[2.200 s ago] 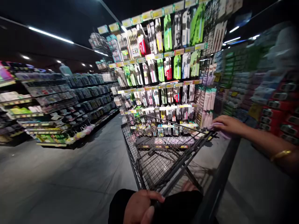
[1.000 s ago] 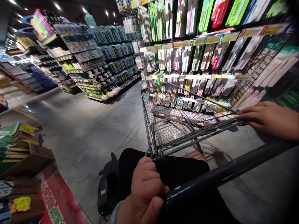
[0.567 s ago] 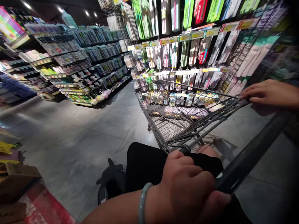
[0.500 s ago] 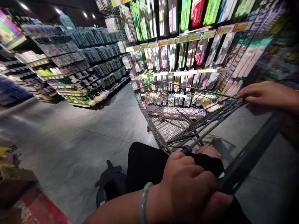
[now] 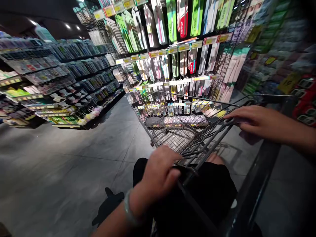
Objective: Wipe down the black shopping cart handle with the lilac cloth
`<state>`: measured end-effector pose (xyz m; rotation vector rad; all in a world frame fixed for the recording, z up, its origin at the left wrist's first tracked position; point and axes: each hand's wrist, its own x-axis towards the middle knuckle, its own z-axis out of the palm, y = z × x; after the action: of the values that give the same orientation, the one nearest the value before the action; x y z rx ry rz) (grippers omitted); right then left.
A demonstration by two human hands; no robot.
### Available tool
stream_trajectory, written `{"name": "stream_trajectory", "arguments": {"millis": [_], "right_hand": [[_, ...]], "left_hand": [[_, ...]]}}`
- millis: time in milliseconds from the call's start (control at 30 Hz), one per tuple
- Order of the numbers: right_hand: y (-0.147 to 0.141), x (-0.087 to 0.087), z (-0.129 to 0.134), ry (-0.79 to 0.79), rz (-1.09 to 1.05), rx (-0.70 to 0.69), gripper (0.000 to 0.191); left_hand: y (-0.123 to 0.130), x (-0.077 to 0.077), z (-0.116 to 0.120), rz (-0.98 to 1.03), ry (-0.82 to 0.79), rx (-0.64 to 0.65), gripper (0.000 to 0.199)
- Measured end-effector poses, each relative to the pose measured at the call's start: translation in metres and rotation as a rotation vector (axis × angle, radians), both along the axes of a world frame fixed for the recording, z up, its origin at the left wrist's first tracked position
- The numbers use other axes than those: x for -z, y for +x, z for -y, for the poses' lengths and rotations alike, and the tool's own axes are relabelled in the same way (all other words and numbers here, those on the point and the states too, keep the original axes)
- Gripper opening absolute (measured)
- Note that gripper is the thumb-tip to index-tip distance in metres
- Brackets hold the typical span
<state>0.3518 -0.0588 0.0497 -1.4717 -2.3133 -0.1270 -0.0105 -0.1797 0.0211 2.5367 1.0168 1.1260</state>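
A grey wire shopping cart stands in front of me, and nothing shows in its basket. My left hand, with a pale bangle on the wrist, is closed over the near left corner of the basket's rim; its fingertips are partly hidden. On the right, my right hand is curled around the basket's right rim. A dark purplish patch shows under that palm, and I cannot make out what it is. The cart's thick dark push handle runs below the right hand, with neither hand around it.
Straight ahead, a display rack holds packaged toothbrushes and similar goods above price strips. Another stocked shelf unit stands to the left across the grey floor. Red packs are at the far right. My black-clad legs are close behind the cart.
My left hand has moved from the push handle forward and left to the basket's corner. My right hand stays on the rim. The view has swung right, and the cardboard box at lower left has mostly left it.
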Motion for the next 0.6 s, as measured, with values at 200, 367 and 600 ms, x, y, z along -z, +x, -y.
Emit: {"name": "stream_trajectory", "arguments": {"millis": [200, 367, 600], "right_hand": [[-0.006, -0.007, -0.002, 0.083, 0.178, -0.081, 0.027], [-0.011, -0.007, 0.026, 0.199, 0.078, -0.069, 0.030], [-0.021, -0.023, 0.048, 0.240, -0.086, -0.230, 0.026]], "left_hand": [[-0.052, 0.041, -0.064, -0.242, -0.216, -0.205, 0.049], [-0.067, 0.050, -0.072, -0.296, -0.163, -0.079, 0.071], [-0.072, 0.054, -0.084, -0.327, -0.156, -0.057, 0.078]]}}
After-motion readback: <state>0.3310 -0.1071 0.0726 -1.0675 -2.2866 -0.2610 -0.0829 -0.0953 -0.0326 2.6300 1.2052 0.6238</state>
